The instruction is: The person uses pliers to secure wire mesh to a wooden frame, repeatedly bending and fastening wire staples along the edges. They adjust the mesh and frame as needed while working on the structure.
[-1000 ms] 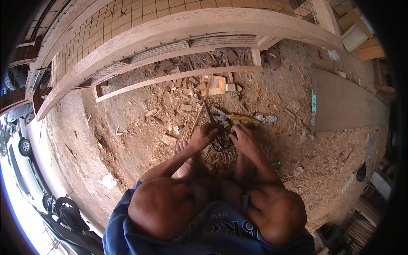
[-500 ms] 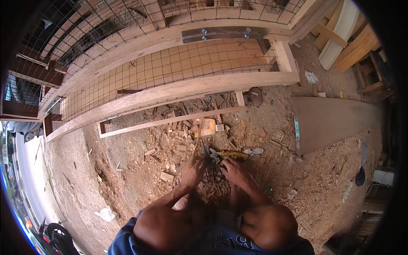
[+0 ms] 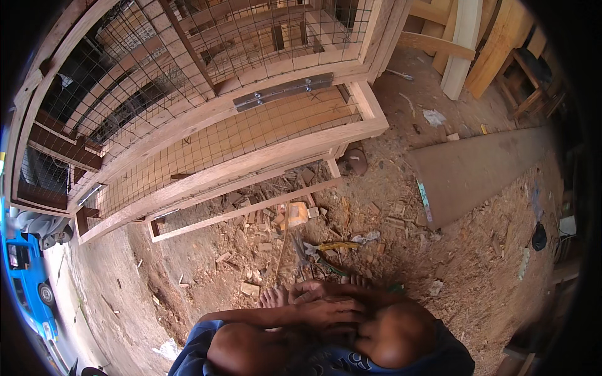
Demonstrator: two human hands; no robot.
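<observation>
My forearms cross low in front of my bent knees. My left hand [image 3: 335,311] lies over toward the right knee, fingers stretched out and nothing in them. Beyond it my right hand [image 3: 310,290] reaches left above my bare toes; its fingers are partly hidden and too unclear to read. On the ground ahead of the feet, apart from both hands, lies a dark metal tool [image 3: 300,252] with long tapered jaws. A yellow-handled tool [image 3: 338,245] lies beside it, next to crumpled white scraps [image 3: 367,237]. Just left is a thin wooden strip [image 3: 283,250].
A wooden frame with wire mesh [image 3: 207,144] stands ahead, a metal hinge-like strip [image 3: 282,92] fixed on it. A brown board [image 3: 476,172] lies at the right. Wood offcuts and shavings [image 3: 251,289] cover the ground. Planks [image 3: 461,56] lean at far right; a blue vehicle [image 3: 28,282] shows left.
Both hands have drawn back from the tools on the ground to the knees, and the forearms now cross. The view has turned, and a blue vehicle has appeared at the left.
</observation>
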